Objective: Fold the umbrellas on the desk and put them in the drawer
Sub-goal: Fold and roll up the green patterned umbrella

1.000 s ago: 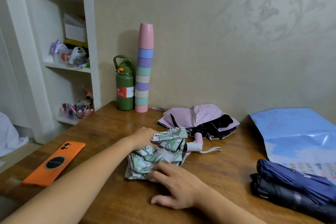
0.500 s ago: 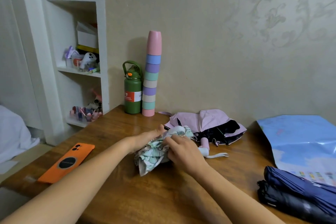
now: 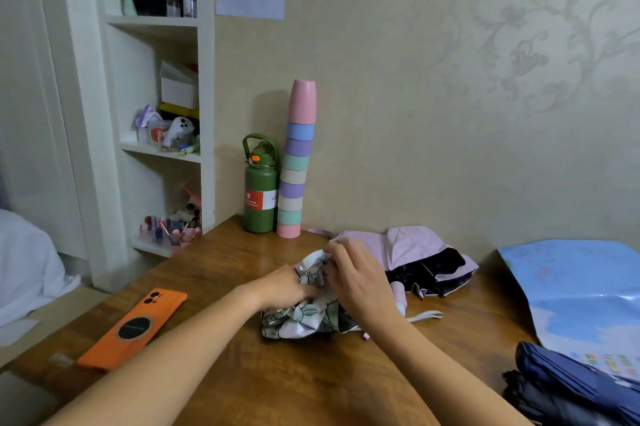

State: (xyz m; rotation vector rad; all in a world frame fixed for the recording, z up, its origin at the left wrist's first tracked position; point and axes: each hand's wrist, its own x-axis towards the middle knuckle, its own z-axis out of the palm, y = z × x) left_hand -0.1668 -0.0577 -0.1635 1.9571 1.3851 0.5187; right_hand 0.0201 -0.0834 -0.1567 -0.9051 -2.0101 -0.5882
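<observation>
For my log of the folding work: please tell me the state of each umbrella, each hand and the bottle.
Floral umbrella: bunched, held by both hands.
Pink umbrella: collapsed, canopy loose, untouched.
Navy umbrella: folded.
Left hand: holds the floral canopy.
Right hand: pinches the floral fabric.
Green bottle: upright, closed.

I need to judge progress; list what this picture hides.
- Head view: the drawer is out of frame.
- Floral umbrella: its strap and handle sit behind the left hand and right hand.
- Dark umbrellas: cut off by the frame's right and bottom edges.
</observation>
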